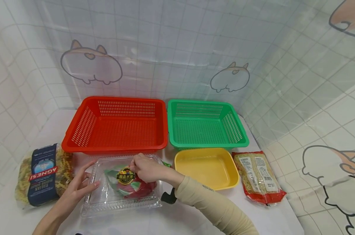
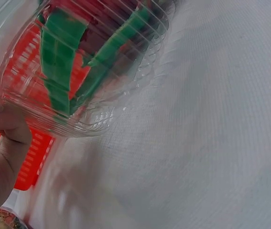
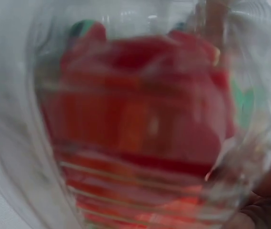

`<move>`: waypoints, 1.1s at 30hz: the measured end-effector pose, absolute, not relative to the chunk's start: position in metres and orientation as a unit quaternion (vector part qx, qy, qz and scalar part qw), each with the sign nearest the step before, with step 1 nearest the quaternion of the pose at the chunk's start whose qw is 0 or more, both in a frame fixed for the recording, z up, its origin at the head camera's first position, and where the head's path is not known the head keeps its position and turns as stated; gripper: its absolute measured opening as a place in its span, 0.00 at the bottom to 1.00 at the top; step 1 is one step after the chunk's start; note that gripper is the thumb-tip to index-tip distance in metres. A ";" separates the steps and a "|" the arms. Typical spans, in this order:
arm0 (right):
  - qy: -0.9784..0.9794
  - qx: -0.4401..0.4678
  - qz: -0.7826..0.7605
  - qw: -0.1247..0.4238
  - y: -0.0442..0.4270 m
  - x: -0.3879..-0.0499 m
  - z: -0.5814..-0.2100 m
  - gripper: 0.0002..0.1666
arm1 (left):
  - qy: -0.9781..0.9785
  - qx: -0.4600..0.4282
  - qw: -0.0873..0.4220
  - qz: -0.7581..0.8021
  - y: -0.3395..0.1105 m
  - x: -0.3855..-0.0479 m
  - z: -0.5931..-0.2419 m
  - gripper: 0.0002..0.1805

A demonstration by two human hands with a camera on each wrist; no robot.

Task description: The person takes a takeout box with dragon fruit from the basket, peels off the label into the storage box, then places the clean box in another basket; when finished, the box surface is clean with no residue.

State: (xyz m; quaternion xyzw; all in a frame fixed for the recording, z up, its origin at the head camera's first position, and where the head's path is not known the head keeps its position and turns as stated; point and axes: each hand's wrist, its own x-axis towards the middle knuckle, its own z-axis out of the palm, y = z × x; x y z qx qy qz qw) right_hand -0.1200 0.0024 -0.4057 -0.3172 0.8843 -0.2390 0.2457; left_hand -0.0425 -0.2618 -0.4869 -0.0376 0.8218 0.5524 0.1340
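Observation:
A clear plastic fruit box point(image 1: 99, 195) lies near the front of the white table, with a round black-and-gold label on its lid. Inside is a pink-red fruit with green scales, apparently a dragon fruit point(image 1: 142, 189), blurred in the right wrist view. My left hand point(image 1: 77, 184) holds the box's left edge, thumb over the lid; the left wrist view shows that hand point(image 2: 4, 148) at a box corner. My right hand point(image 1: 148, 168) reaches over the lid with curled fingers at the far rim. Its fingertips are hidden.
A red basket point(image 1: 64, 143) and a green basket point(image 1: 245, 142) stand at the back. Right of the box is a yellow tub point(image 1: 236, 178). A pasta bag point(image 1: 43, 176) lies at the left, a red-edged noodle packet point(image 1: 258, 176) at the right.

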 end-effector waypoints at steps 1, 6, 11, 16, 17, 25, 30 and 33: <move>0.882 -0.316 -0.245 0.248 0.003 -0.120 -0.406 0.07 | 0.821 -0.038 0.134 0.553 -0.262 -0.042 -0.487 0.46; 0.871 -0.310 -0.274 0.264 0.007 -0.121 -0.407 0.08 | 0.823 -0.036 0.133 0.552 -0.261 -0.043 -0.487 0.45; 0.865 -0.305 -0.290 0.272 0.011 -0.120 -0.407 0.09 | 0.821 -0.031 0.125 0.557 -0.260 -0.044 -0.487 0.43; 0.845 -0.278 -0.348 0.297 0.015 -0.119 -0.408 0.08 | 0.819 -0.034 0.126 0.558 -0.261 -0.043 -0.488 0.44; 0.841 -0.273 -0.358 0.300 0.016 -0.118 -0.408 0.08 | 0.819 -0.033 0.125 0.558 -0.262 -0.042 -0.488 0.44; 0.823 -0.280 -0.390 0.305 0.038 -0.114 -0.400 0.08 | 0.823 -0.034 0.127 0.553 -0.262 -0.043 -0.488 0.44; 0.814 -0.282 -0.409 0.301 0.065 -0.117 -0.394 0.05 | 0.824 -0.032 0.126 0.552 -0.262 -0.042 -0.488 0.44; 0.812 -0.280 -0.419 0.296 0.083 -0.123 -0.392 0.05 | 0.826 -0.031 0.124 0.549 -0.263 -0.042 -0.488 0.44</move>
